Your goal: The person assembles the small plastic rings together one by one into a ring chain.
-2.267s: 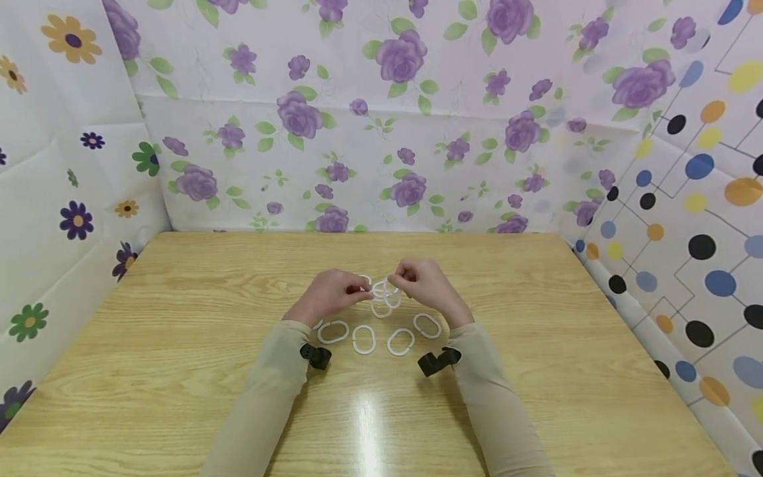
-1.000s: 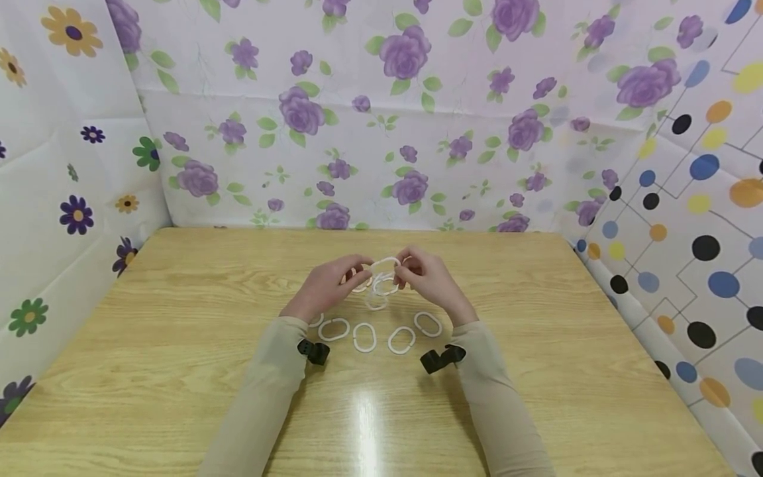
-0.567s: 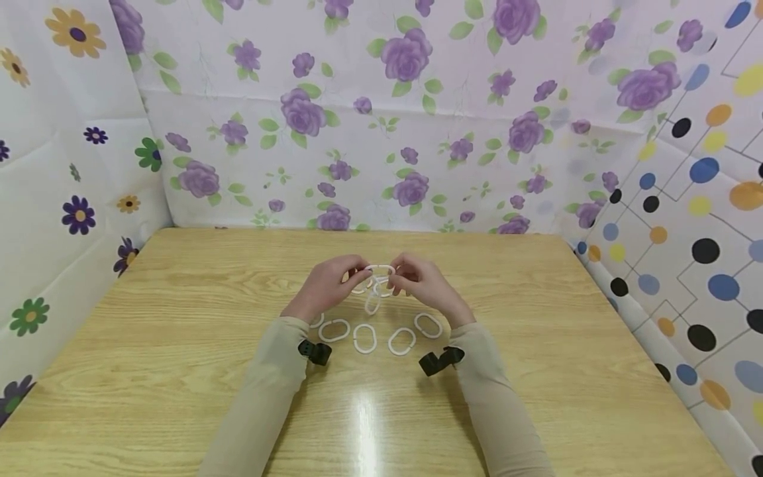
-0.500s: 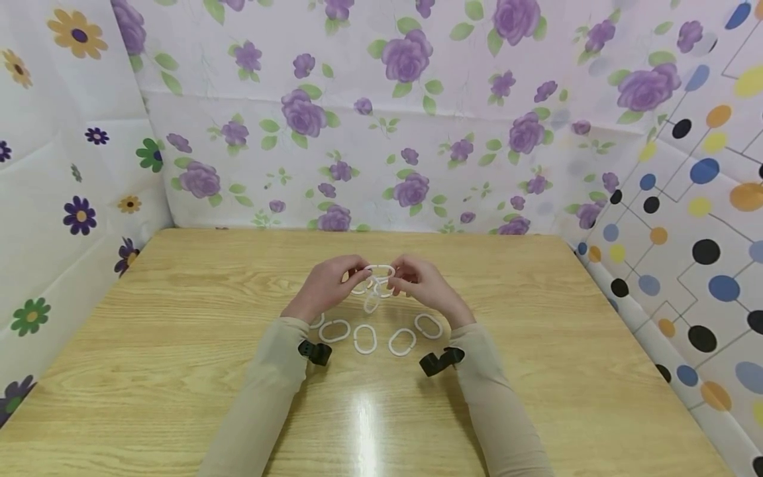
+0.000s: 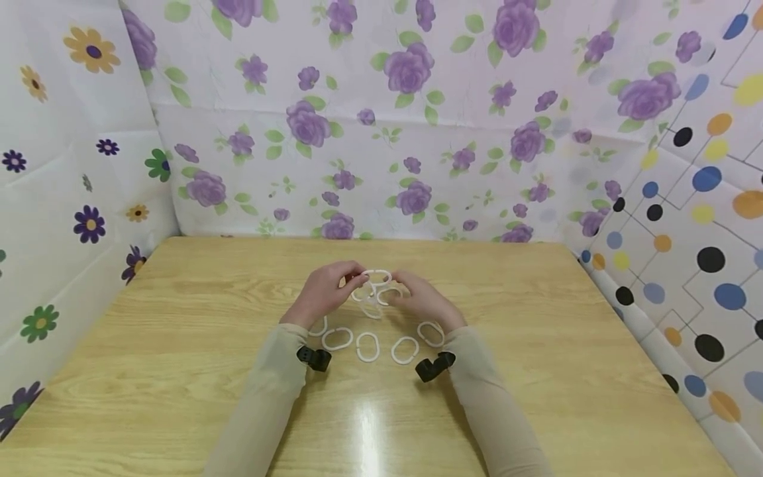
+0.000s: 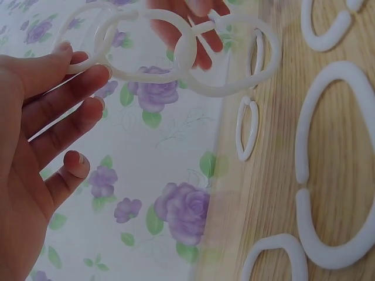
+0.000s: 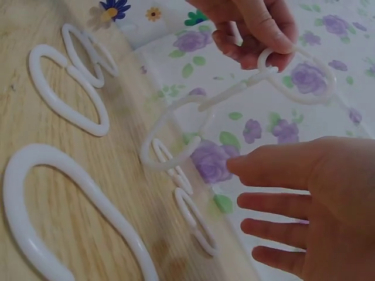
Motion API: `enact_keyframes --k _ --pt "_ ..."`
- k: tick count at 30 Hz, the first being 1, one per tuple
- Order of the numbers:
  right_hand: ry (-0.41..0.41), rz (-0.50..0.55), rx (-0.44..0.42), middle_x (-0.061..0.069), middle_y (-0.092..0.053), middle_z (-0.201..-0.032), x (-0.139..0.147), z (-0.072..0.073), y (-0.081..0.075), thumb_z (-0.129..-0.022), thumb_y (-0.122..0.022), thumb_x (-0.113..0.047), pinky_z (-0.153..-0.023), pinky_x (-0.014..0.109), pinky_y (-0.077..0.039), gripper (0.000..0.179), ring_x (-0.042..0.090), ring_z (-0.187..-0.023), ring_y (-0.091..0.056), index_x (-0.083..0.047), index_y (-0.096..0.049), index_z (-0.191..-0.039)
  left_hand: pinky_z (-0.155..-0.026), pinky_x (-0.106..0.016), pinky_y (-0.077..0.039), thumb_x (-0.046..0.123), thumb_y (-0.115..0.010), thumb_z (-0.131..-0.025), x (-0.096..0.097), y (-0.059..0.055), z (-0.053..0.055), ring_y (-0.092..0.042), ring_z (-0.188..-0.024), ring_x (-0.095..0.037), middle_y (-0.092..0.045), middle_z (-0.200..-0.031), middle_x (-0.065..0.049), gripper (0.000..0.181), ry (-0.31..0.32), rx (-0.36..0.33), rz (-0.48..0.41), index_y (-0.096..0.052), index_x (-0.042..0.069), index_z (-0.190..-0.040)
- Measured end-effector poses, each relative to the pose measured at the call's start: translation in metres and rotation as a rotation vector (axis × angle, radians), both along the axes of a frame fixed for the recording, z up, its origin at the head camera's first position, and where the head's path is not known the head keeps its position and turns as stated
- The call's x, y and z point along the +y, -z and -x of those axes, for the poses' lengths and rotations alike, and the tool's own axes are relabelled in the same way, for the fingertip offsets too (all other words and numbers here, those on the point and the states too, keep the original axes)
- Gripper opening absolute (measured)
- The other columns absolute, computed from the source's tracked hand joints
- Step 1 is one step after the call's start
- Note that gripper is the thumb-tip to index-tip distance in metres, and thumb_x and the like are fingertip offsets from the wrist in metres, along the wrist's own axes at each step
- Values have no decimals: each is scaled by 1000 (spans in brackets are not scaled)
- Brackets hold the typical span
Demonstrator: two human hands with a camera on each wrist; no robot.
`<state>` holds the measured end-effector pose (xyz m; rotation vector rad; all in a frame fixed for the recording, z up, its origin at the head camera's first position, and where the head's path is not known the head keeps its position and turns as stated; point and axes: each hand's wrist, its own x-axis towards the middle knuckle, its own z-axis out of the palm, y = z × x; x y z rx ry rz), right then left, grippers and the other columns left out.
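Note:
In the head view, my left hand point(image 5: 322, 291) holds up a white oval plastic chain link point(image 5: 377, 271), pinched at one end between thumb and finger. Two more links hang from it in a chain: the middle link point(image 7: 234, 91) shows edge-on in the right wrist view, and the end link point(image 7: 145, 146) dangles below. In the left wrist view the other fingers of that hand are spread loosely. Beside the chain, my right hand point(image 7: 316, 199) has its fingers straight and apart, with nothing held. Each link has a small gap in its outline.
Several loose white links lie in an arc on the wooden table point(image 5: 179, 371), among them one link point(image 5: 358, 347) in front and another link point(image 5: 393, 349) to its right. Two links point(image 7: 186, 211) lie behind the chain. Patterned sheets point(image 5: 369, 165) enclose the table's back and sides.
My right hand has let go of the held link's right end, dropped slightly and straightened its fingers. My left hand keeps its pinch. The head view has tilted up a little.

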<state>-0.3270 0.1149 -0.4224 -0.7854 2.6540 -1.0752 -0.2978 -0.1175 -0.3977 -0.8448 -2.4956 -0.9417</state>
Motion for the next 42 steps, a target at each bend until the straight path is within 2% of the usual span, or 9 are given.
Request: enact_keyframes --k 3,6,13,19,25,28,32,35,42 --pt "-37 -53 -22 16 -52 -142 -2 2 5 -92 -66 -15 -112 52 -34 52 36 -135 -44 -8 -47 -140 -59 -25 -39 24 -59 -98 -1 3 0 -51 -64 -12 -66 -78 1 16 0 -6 1 -71 14 -100" --pt "-82 -103 -1 17 -54 -141 -4 4 10 -89 -67 -8 -110 51 -37 57 36 -133 -47 -9 -46 -142 -59 -25 -38 25 -58 -98 -2 4 1 -51 -64 -14 -65 -77 3 17 4 -23 7 -71 13 -101" --pt "-104 -226 114 18 -61 -120 -7 5 10 -81 -69 -2 -97 47 -41 50 34 -112 -53 -7 -57 -130 -58 -25 -38 24 -59 -98 -5 2 1 -51 -63 -15 -66 -76 3 15 -3 -40 19 -71 14 -98" --pt "-99 -322 64 13 -54 -107 -4 0 3 -84 -71 -11 -81 35 -35 36 24 -95 -44 -13 -62 -119 -61 -25 -40 26 -58 -98 -5 2 1 -50 -65 -11 -66 -77 0 16 15 -83 52 -70 16 -97" --pt "-131 -252 -17 4 -54 -82 -3 0 1 -87 -66 -4 -70 26 -38 19 15 -75 -47 -7 -61 -105 -63 -27 -40 29 -57 -98 -5 2 1 -49 -65 -8 -63 -75 4 17 2 -105 80 -70 17 -97" --pt "-109 -240 -43 2 -57 -81 -1 1 1 -90 -65 -7 -68 25 -40 13 11 -72 -48 -7 -62 -102 -64 -27 -41 29 -57 -98 -6 3 2 -48 -65 -8 -64 -76 2 19 8 -119 91 -70 15 -99" --pt "-71 -215 -41 3 -64 -82 1 2 0 -92 -62 -8 -66 24 -43 4 10 -70 -51 -8 -65 -94 -64 -28 -40 29 -57 -99 -6 2 1 -47 -63 -9 -64 -75 2 21 15 -139 101 -70 13 -100" --pt "-19 -182 -63 5 -65 -74 3 1 -3 -93 -58 -8 -61 24 -43 7 11 -63 -53 -8 -64 -92 -63 -28 -40 30 -57 -99 -6 1 1 -47 -63 -9 -64 -75 3 21 12 -155 105 -70 13 -100" --pt "91 -134 -59 4 -62 -61 8 0 -12 -97 -54 -14 -54 23 -41 10 12 -53 -54 -6 -57 -94 -65 -29 -40 30 -56 -99 -6 2 2 -48 -66 -11 -67 -79 -7 23 14 -181 121 -70 13 -102"
